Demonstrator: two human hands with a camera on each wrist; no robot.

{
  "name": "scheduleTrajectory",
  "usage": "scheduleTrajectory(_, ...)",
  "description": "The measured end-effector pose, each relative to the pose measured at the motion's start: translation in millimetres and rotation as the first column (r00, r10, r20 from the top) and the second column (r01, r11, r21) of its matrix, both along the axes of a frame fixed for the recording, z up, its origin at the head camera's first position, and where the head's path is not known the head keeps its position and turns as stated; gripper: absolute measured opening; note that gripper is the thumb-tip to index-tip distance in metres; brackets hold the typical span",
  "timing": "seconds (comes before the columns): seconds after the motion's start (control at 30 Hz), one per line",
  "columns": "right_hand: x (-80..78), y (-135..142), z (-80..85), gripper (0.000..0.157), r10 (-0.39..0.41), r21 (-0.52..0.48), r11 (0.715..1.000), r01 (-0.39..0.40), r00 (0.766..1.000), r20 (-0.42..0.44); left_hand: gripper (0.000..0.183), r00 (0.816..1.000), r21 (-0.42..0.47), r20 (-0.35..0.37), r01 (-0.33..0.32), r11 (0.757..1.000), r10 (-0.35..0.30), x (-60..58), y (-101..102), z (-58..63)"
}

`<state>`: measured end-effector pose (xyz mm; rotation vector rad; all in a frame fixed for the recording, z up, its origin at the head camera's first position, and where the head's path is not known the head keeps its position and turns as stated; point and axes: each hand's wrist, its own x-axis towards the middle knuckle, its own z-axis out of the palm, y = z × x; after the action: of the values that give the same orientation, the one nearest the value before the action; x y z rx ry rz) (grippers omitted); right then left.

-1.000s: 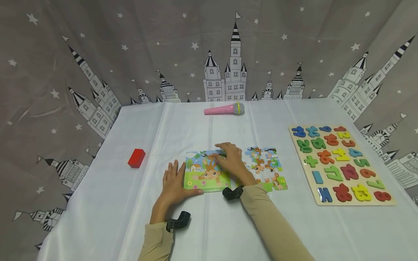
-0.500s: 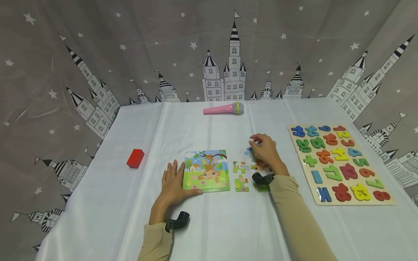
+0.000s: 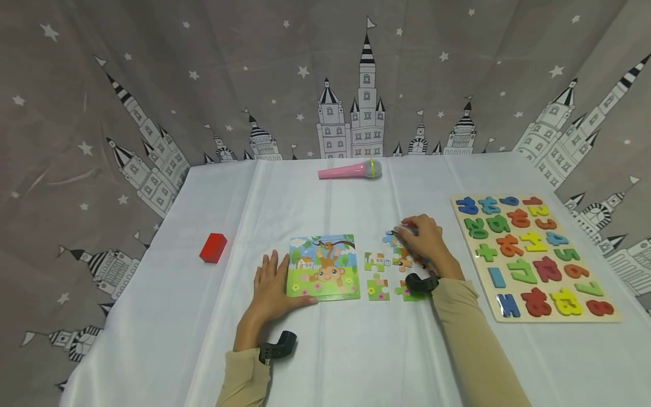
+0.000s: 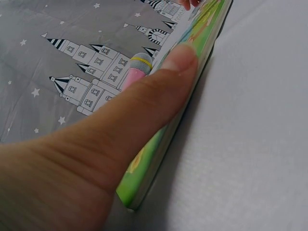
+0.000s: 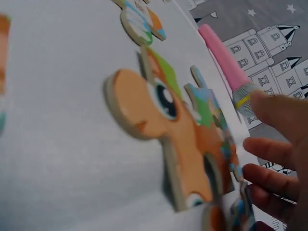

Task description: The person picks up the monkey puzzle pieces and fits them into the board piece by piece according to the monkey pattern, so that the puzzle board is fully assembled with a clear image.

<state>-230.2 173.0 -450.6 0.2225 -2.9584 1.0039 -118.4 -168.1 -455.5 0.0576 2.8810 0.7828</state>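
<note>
The square monkey-picture puzzle board [image 3: 323,268] lies flat on the white cloth. My left hand [image 3: 272,289] rests at its left side, fingers straight, thumb along the near edge; in the left wrist view that thumb [image 4: 139,98] lies on the board's border. To the right of the board are loose jigsaw pieces, among them a house piece [image 3: 374,260] and a flower piece [image 3: 378,288]. My right hand [image 3: 424,240] is over the far ones, fingers loosely bent and partly hiding them. In the right wrist view an eye piece [image 5: 166,110] lies beside the fingers, and nothing shows between thumb and forefinger.
A pink toy microphone [image 3: 348,169] lies at the back of the table. A red block [image 3: 213,247] is at the left. On the right lies a wooden board [image 3: 485,288] with colourful numbers and signs. A grey castle-print curtain [image 3: 229,68] hangs behind.
My right hand has left the top of the puzzle board and moved right to the loose pieces, then shifted slightly farther right. My left hand has stayed in place.
</note>
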Motion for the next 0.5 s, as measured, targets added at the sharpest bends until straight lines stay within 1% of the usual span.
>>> scheduleTrajectory(0.13,2.3,1.4,2.0,0.055,0.056,0.044,0.997,-0.059,0.995,0.08,0.117,1.0,-0.005,-0.001,-0.003,1.0,0.003,0.3,-0.7,0.1)
scheduleTrajectory(0.23,3.7,1.8,2.9,0.061,0.08,0.057,0.995,-0.087,0.99,0.116,0.117,1.0,-0.003,0.001,-0.005,1.0,0.005,0.9,-1.0,0.0)
scheduleTrajectory(0.37,6.5,1.3,2.7,0.062,0.092,0.065,0.993,-0.101,0.988,0.125,0.117,1.0,0.004,0.006,-0.005,1.0,0.005,1.7,-0.7,0.4)
scheduleTrajectory(0.5,9.6,0.2,0.7,0.062,0.086,0.052,0.994,-0.092,0.99,0.111,0.116,1.0,0.0,0.004,-0.005,1.0,0.005,1.4,0.1,0.7)
